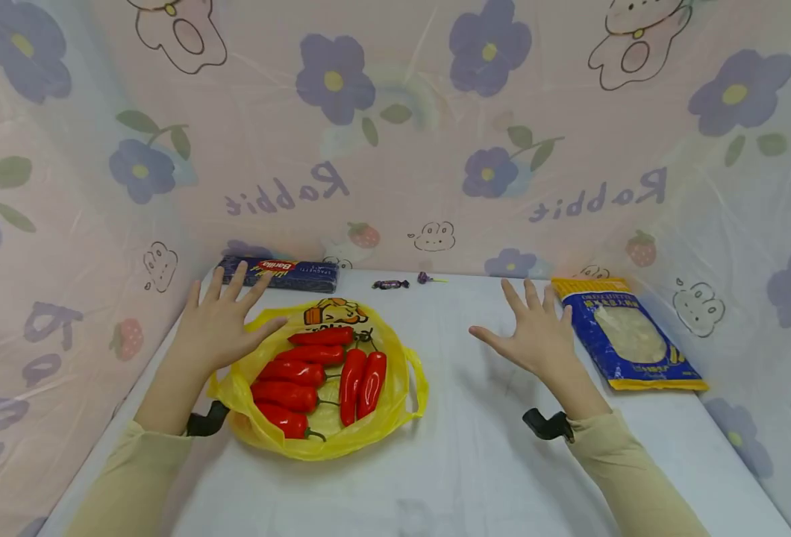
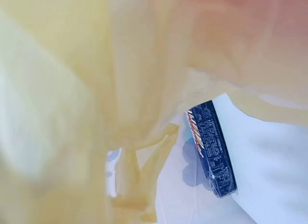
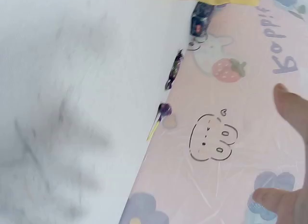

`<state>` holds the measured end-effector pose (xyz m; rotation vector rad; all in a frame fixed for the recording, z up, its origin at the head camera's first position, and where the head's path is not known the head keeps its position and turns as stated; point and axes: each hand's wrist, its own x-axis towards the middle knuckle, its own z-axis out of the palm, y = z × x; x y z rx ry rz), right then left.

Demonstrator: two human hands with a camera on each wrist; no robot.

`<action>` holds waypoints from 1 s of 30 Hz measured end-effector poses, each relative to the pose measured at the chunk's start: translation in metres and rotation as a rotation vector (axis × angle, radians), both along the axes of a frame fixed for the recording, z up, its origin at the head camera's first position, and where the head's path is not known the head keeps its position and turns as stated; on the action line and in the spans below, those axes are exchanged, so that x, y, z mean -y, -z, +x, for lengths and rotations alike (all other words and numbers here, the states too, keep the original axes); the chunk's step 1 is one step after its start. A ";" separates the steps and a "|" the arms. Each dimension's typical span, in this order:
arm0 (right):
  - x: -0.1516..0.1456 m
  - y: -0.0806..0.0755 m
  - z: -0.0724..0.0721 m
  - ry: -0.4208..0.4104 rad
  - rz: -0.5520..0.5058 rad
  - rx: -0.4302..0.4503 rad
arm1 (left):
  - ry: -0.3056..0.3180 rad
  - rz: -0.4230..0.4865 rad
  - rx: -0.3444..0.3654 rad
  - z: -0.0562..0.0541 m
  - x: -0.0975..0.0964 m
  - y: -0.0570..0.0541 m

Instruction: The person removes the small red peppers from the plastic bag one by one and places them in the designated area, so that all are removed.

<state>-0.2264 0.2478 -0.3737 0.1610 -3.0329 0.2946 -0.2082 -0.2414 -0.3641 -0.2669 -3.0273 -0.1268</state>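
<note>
Flowered sheeting (image 1: 402,201) walls in a white table (image 1: 456,462). Head view: the left hand (image 1: 216,332), fingers spread, is by the left rim of a yellow bag (image 1: 338,447) of red peppers (image 1: 292,371), left of the table's middle — contact unclear. The right hand (image 1: 536,333), fingers apart, is near a blue packet (image 1: 627,335) at the right edge. A spaghetti pack (image 1: 301,276) lies at the far left corner. Left wrist: bag blurred — cannot tell the fingers. Right wrist: two digits apart, candy (image 3: 174,70) and lollipop (image 3: 165,109) along the far edge.
</note>
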 end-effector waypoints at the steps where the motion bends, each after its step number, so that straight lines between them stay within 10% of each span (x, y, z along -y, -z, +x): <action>1: 0.000 0.001 0.000 -0.016 -0.026 -0.006 | 0.002 0.010 0.004 0.001 0.000 0.000; 13: 0.031 0.029 0.015 -0.229 -0.591 -0.092 | 0.142 0.308 -0.031 0.038 0.009 0.002; 19: 0.058 0.035 0.017 -0.299 -0.643 -0.125 | 0.240 0.487 -0.098 0.054 0.013 0.021; 30: 0.102 0.038 0.016 -0.491 -0.654 -0.219 | 0.199 0.578 -0.076 0.062 0.018 0.053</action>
